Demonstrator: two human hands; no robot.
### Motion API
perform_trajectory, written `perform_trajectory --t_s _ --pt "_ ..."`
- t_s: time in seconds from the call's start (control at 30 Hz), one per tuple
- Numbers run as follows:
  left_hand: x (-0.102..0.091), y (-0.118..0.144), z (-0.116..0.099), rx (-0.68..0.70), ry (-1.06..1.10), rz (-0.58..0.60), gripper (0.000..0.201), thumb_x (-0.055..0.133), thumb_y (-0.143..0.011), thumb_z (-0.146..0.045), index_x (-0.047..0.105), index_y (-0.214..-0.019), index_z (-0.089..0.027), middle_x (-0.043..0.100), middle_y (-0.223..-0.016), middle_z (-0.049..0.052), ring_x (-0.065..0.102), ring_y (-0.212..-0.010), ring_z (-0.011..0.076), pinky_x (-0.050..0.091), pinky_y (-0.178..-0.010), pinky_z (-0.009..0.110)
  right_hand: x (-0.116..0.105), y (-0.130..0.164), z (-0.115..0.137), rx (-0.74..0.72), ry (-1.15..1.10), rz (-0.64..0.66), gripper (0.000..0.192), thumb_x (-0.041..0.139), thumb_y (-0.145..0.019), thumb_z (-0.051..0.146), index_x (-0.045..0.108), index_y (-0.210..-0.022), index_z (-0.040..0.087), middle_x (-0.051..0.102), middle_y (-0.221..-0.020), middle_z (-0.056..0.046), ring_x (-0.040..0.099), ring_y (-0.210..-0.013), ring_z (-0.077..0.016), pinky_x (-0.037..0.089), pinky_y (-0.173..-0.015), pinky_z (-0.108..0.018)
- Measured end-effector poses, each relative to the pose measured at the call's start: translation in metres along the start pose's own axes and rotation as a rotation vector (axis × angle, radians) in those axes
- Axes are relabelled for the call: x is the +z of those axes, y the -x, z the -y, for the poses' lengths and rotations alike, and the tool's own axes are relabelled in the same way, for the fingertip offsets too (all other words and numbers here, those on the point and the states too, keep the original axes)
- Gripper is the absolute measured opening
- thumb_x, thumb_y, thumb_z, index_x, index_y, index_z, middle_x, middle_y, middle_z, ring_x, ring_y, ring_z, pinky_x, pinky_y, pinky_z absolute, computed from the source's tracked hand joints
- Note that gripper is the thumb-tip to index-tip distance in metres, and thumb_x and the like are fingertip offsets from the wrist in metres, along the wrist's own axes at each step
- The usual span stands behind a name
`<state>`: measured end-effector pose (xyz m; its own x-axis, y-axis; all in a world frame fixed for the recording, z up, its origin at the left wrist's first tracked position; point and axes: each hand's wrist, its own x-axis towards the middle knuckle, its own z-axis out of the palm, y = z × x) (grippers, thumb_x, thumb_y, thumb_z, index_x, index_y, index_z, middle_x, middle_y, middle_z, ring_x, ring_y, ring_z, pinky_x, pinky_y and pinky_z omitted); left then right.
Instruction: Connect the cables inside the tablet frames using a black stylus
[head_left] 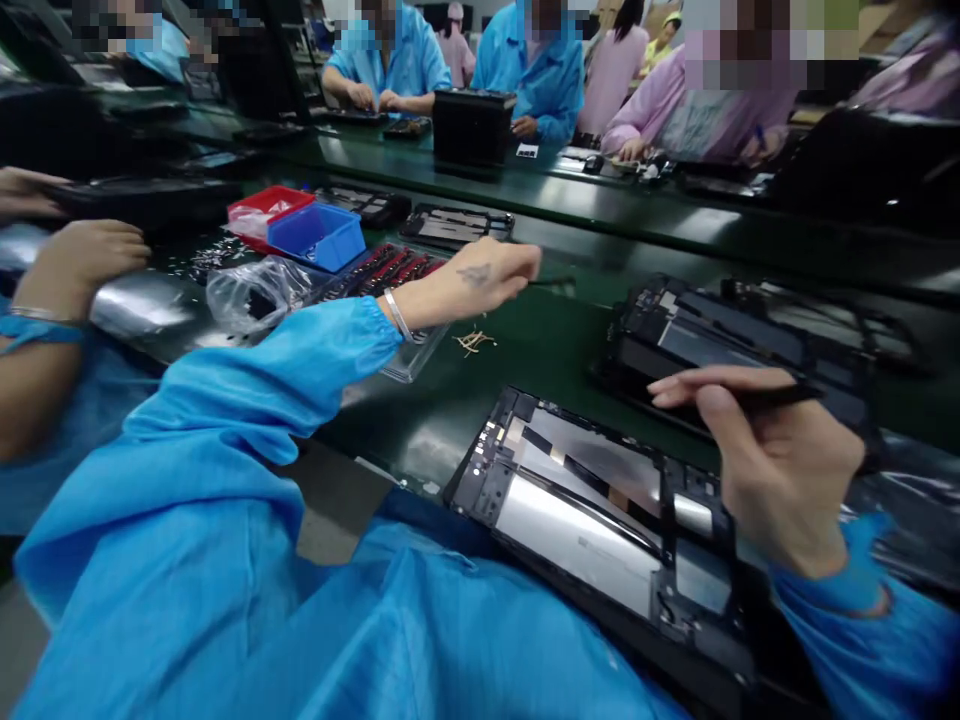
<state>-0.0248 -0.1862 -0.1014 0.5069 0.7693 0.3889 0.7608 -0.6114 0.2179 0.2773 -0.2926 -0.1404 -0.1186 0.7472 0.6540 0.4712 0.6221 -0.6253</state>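
My left hand (pixel 491 275) reaches out over the green bench, its fingers pinched on a small dark thin part (pixel 553 284) that is blurred. My right hand (pixel 784 465) is closed around a slim black pen-like tool (pixel 787 396); its tip is hidden by the fingers. Below and left of that hand lies an opened tablet-like device (pixel 585 540) at the bench's near edge, with silver battery plates and black frame facing up. Several more opened devices (pixel 720 330) lie stacked behind my right hand. Short tan strips (pixel 475 343) are scattered below my left hand.
A red bin (pixel 259 236) and a blue bin (pixel 319 238) stand left, by a clear plastic bag (pixel 259 292) and a clear tray (pixel 409 366) of dark and red parts. A co-worker's hand (pixel 82 262) is at far left. Other people sit across the bench.
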Motion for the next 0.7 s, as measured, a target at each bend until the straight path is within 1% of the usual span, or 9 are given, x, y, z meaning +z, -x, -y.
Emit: perform_trajectory --t_s 0.07,0.1,0.17,0.27,0.33,0.47,0.57,0.63,0.7 --pt "0.001 -0.005 -0.032 0.250 -0.042 0.045 0.024 0.046 -0.092 -0.009 0.067 -0.101 -0.018 0.070 -0.092 0.004 0.064 -0.086 0.0195 0.043 -0.078 0.030 0.005 -0.008 0.007 -0.029 0.033 0.009 0.017 0.061 -0.097 0.025 0.073 -0.109 0.024 0.072 -0.084 -0.002 0.069 -0.078 -0.0163 0.055 -0.078 -0.034" --pt "0.003 -0.006 -0.046 0.346 -0.047 0.065 0.025 0.044 -0.092 -0.008 0.065 -0.100 -0.018 0.069 -0.093 0.004 0.064 -0.086 0.0196 0.042 -0.077 0.030 0.008 -0.012 0.008 -0.030 0.060 0.043 0.019 0.061 -0.097 0.025 0.074 -0.110 0.023 0.073 -0.087 -0.002 0.068 -0.078 -0.0153 0.054 -0.077 -0.032" --pt "0.005 -0.006 -0.069 0.449 -0.013 0.121 0.023 0.042 -0.094 -0.009 0.061 -0.101 -0.019 0.067 -0.092 0.004 0.063 -0.083 0.0189 0.041 -0.073 0.030 0.011 -0.017 0.006 0.018 0.045 0.178 0.020 0.062 -0.097 0.029 0.075 -0.108 0.020 0.075 -0.095 -0.003 0.068 -0.084 -0.0155 0.052 -0.078 -0.030" --pt "0.006 -0.006 -0.084 0.438 0.073 0.232 0.013 0.045 -0.095 -0.013 0.052 -0.103 -0.021 0.066 -0.088 0.003 0.062 -0.075 0.0172 0.039 -0.065 0.028 0.012 -0.018 -0.002 0.156 -0.088 0.332 0.025 0.069 -0.092 0.039 0.077 -0.104 0.018 0.075 -0.092 -0.002 0.065 -0.080 -0.0157 0.049 -0.072 -0.028" --pt "0.008 -0.007 -0.085 0.423 0.091 0.288 0.012 0.048 -0.094 -0.015 0.050 -0.103 -0.023 0.067 -0.088 0.003 0.063 -0.074 0.0178 0.038 -0.062 0.028 0.013 -0.016 -0.005 0.212 -0.173 0.348 0.026 0.073 -0.088 0.041 0.077 -0.098 0.017 0.074 -0.088 -0.002 0.064 -0.079 -0.0160 0.048 -0.071 -0.027" --pt "0.010 -0.011 -0.086 0.462 0.082 0.300 0.016 0.049 -0.093 -0.015 0.048 -0.105 -0.025 0.068 -0.092 0.003 0.064 -0.078 0.0201 0.038 -0.061 0.029 0.014 -0.014 -0.005 0.249 -0.247 0.368 0.026 0.076 -0.085 0.041 0.074 -0.093 0.016 0.072 -0.089 -0.002 0.063 -0.081 -0.0169 0.048 -0.074 -0.028" --pt "0.008 -0.012 -0.090 0.481 0.078 0.328 0.019 0.047 -0.092 -0.011 0.046 -0.106 -0.024 0.067 -0.087 0.003 0.062 -0.074 0.0193 0.037 -0.060 0.029 0.014 -0.014 -0.003 0.235 -0.243 0.380 0.017 0.072 -0.086 0.032 0.072 -0.089 0.016 0.069 -0.086 -0.002 0.060 -0.079 -0.0152 0.047 -0.074 -0.028" --pt "0.007 -0.011 -0.093 0.515 0.059 0.294 0.020 0.046 -0.093 -0.009 0.047 -0.107 -0.023 0.067 -0.089 0.003 0.061 -0.077 0.0191 0.040 -0.065 0.030 0.014 -0.015 -0.003 0.218 -0.237 0.364 0.011 0.069 -0.087 0.027 0.070 -0.086 0.016 0.067 -0.083 -0.001 0.059 -0.078 -0.0143 0.046 -0.073 -0.027" --pt "0.007 -0.006 -0.096 0.550 -0.026 0.135 0.019 0.045 -0.096 -0.009 0.050 -0.109 -0.023 0.068 -0.102 0.005 0.063 -0.091 0.0210 0.042 -0.075 0.033 0.015 -0.015 -0.002 0.221 -0.241 0.323 0.011 0.067 -0.088 0.027 0.069 -0.083 0.017 0.065 -0.079 0.000 0.057 -0.074 -0.0132 0.045 -0.071 -0.026"
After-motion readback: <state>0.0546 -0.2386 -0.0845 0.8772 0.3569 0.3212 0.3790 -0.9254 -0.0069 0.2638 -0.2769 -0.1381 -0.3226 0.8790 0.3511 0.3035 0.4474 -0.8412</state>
